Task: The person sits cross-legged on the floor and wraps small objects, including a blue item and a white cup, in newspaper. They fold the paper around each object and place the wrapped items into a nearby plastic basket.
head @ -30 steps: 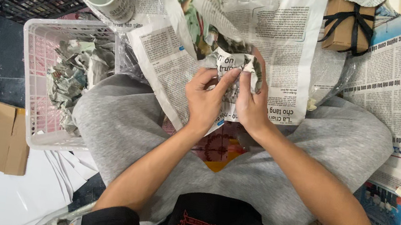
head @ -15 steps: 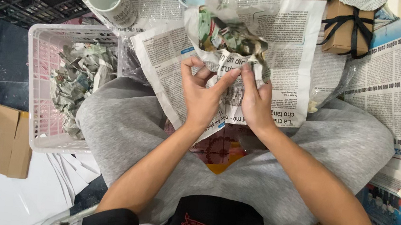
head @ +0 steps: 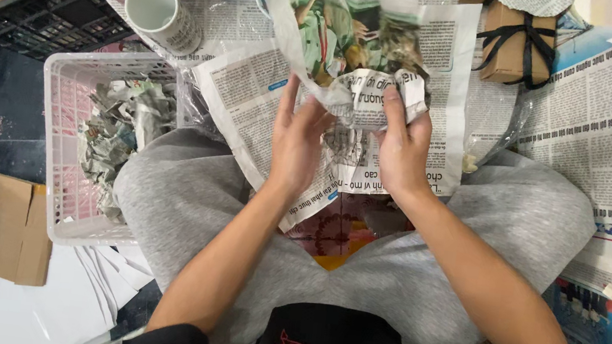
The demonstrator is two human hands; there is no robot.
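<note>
The right hand (head: 403,148) is pinching a crumpled newspaper bundle (head: 357,62) at its near edge, fingers curled into the paper. The left hand (head: 299,137) is touching the bundle's near left side with its fingers spread. The bundle is being held above a flat newspaper sheet (head: 267,106) lying across the person's lap. To the left, a pink plastic basket (head: 54,159) is holding crumpled paper scraps (head: 123,128); beyond it, cups (head: 159,13) are standing. A brown tied box (head: 520,46) is sitting far right.
</note>
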